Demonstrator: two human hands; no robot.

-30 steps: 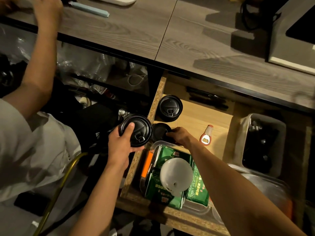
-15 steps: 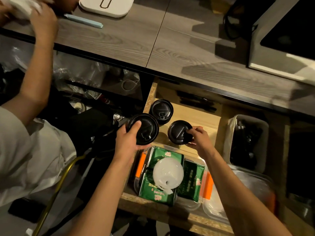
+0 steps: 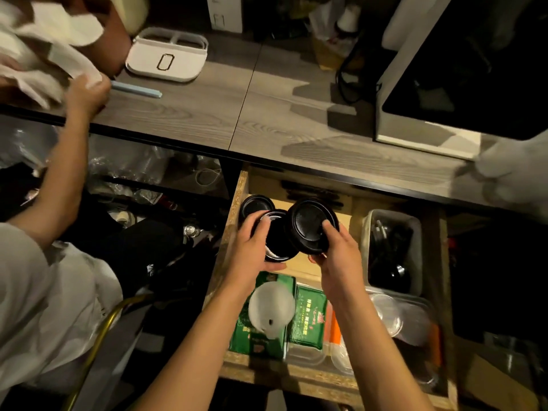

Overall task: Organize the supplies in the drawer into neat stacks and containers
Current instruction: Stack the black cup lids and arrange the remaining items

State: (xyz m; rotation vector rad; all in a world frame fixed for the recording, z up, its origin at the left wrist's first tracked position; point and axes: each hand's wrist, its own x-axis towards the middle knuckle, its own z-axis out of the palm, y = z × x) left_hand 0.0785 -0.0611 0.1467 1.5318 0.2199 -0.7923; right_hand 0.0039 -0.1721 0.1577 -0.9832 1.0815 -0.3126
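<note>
An open wooden drawer (image 3: 237, 200) sits below the counter. Above its back left part, my left hand (image 3: 252, 247) grips a black cup lid (image 3: 277, 241), turned so its underside shows. My right hand (image 3: 338, 256) holds a second black lid (image 3: 310, 225) beside it; the two lids overlap at their edges. A third black lid (image 3: 255, 204) lies in the drawer's back left corner. Near the front, a clear container holds green packets (image 3: 308, 315) with a white dome lid (image 3: 271, 307) on top.
A grey bin (image 3: 415, 232) of dark utensils stands at the drawer's right, clear plastic tubs (image 3: 400, 318) in front of it. Another person (image 3: 71, 161) at the left handles white cloth on the counter (image 3: 267, 114). A white tray (image 3: 167, 54) and a dark appliance (image 3: 462, 69) stand there.
Both hands have lifted their black lids and brought them together over the drawer's back left; the left lid is now flipped underside up. The camera has tilted up towards the counter.
</note>
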